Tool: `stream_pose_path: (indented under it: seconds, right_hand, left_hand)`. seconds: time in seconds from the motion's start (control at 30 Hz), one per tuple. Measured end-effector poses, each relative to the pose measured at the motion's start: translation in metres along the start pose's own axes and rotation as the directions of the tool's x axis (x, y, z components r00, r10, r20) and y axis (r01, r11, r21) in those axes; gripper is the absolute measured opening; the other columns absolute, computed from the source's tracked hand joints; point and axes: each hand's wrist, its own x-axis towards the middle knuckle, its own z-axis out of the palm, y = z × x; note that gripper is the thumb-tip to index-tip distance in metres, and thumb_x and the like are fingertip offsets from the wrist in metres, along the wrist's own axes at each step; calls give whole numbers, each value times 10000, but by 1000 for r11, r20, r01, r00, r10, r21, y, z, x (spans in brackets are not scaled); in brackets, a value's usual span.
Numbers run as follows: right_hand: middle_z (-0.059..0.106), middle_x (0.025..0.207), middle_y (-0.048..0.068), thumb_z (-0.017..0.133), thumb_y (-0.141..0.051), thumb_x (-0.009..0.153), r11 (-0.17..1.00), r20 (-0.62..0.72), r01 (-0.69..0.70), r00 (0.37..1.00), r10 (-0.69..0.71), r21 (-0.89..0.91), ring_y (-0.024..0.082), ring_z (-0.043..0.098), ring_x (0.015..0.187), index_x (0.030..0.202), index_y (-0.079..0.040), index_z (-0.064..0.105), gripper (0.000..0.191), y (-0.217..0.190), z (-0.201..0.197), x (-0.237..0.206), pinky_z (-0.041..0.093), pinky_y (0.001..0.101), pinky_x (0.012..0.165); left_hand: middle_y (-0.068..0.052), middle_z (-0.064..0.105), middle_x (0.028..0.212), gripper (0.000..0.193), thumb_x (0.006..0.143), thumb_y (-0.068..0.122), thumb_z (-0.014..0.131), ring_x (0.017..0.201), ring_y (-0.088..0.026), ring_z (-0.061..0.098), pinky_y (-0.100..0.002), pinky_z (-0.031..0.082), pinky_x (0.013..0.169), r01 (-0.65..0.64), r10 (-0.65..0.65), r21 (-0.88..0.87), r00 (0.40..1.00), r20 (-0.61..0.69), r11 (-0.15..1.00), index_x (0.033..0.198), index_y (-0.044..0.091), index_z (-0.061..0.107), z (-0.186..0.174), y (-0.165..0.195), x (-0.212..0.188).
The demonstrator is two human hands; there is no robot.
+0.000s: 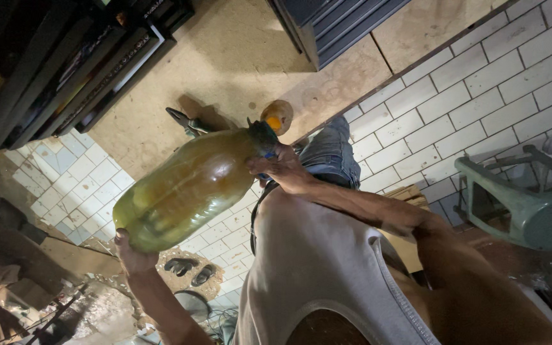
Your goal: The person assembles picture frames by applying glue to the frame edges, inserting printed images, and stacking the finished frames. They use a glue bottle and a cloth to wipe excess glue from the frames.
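Note:
A big clear plastic bottle (186, 191) filled with yellow-green liquid is held tilted in front of my chest, its neck pointing up and to the right. My left hand (130, 252) cups the bottle's base from below. My right hand (283, 171) grips the neck beside the dark cap. Just past the bottle's mouth is a small round container (276, 117) with something orange inside. My white sleeveless shirt (327, 268) and blue jeans (330, 153) fill the lower middle.
A green plastic stool (519, 198) lies at the right against white tiles (480, 83). A pair of sandals (190, 268) sits on the floor below the bottle. Dark shelving (65, 64) stands top left, a ribbed metal shutter (333, 25) at top, and pliers (186, 121) near the bottle.

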Motion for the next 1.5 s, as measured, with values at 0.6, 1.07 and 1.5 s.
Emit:
stream_pose_path:
  seconds: [0.6,1.07,1.5]
  right_hand:
    - [706,914,81,805,-142,908,996,55,1,998,-6,84,146,675,735,1092,31,692,277,-19,14,-6,572,294,538]
    - [693,940,54,848,-243,861,997,43,-21,999,18,79,135,671,739,1129,-21,661,396,-33,18,-8,568,282,535]
    - [680,914,72,863,-273,840,993,76,-34,997,25,111,139,668,706,1100,8,647,440,-36,25,-10,574,275,510]
  left_hand:
    - [-72,615,1374,863,892,636,765,1245,-262,595,-471,545,1017,-4,6,105,1000,-19,994,1497,67,529,5,16,-2]
    - [-85,598,1383,858,872,702,668,1268,-301,582,-610,491,1051,75,-52,150,987,-154,986,1466,101,521,-10,18,0]
    - [-149,507,1488,1040,812,766,656,1362,-355,510,-633,486,1039,89,-50,259,987,-151,962,1558,84,411,40,36,-13]
